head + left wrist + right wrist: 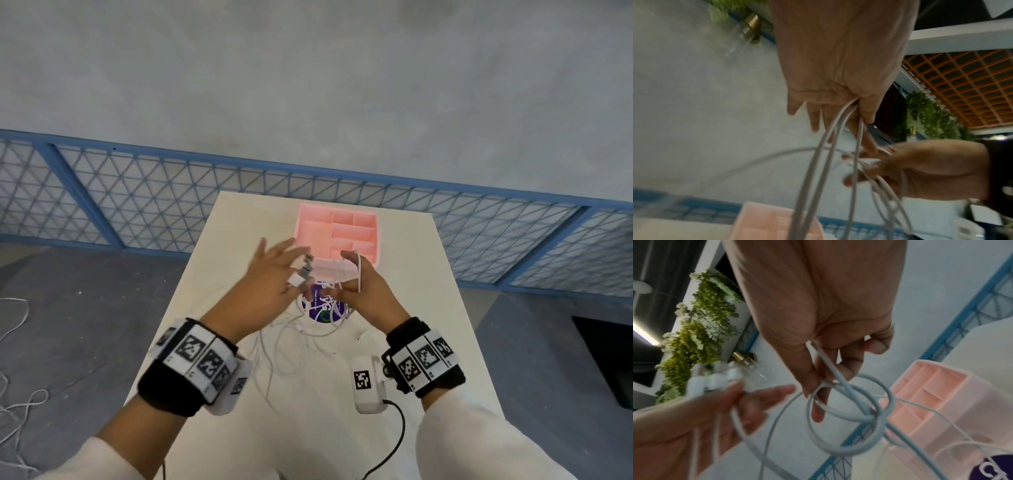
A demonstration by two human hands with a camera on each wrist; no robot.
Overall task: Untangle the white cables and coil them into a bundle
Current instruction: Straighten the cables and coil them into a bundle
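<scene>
Several white cables hang tangled from both hands down onto the white table. My left hand is raised over the table with its fingers spread. It pinches the cables' plug ends between the fingers, and the cords run out between them. My right hand is close beside it. Thumb and forefinger pinch a small coiled loop of cable, and one strand lies over the back of the hand. In the left wrist view the right hand sits just under the left fingers.
A pink compartment organizer stands just beyond the hands. A purple round disc lies under the hanging cables. A white marker-tagged device with a black cord lies near the right wrist. A blue mesh fence runs behind the table.
</scene>
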